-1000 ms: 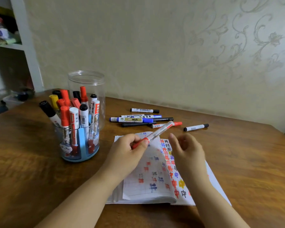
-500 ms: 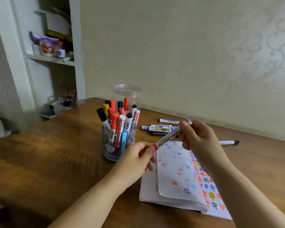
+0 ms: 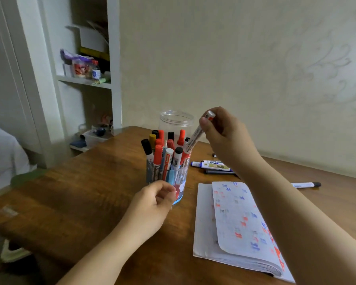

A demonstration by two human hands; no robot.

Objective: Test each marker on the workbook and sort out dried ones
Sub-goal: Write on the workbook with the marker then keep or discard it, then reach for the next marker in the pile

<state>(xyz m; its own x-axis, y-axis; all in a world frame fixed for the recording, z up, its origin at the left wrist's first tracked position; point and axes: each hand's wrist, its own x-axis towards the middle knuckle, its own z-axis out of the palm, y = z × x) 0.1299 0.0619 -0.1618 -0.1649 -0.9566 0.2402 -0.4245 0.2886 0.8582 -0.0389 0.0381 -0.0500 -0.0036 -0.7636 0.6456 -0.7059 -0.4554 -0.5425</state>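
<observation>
Head view: right hand [image 3: 220, 128] pinching a capped red marker [image 3: 196, 133] near its upper end, lower end dipping among the markers in the clear holder [image 3: 178, 182]. Left hand [image 3: 152, 199] loosely curled just in front of the holder, gripping nothing. Probably light, stiff and smooth, so liable to roll; best pinched mid-barrel. Roughly a dozen markers upright in the holder, exact count unclear. At least four loose markers [image 3: 213, 165] on the table [image 3: 80, 198], partly hidden by the right forearm. One black-capped marker [image 3: 305, 184] apart. One open workbook [image 3: 234, 227]. One empty clear jar [image 3: 176, 122] behind.
</observation>
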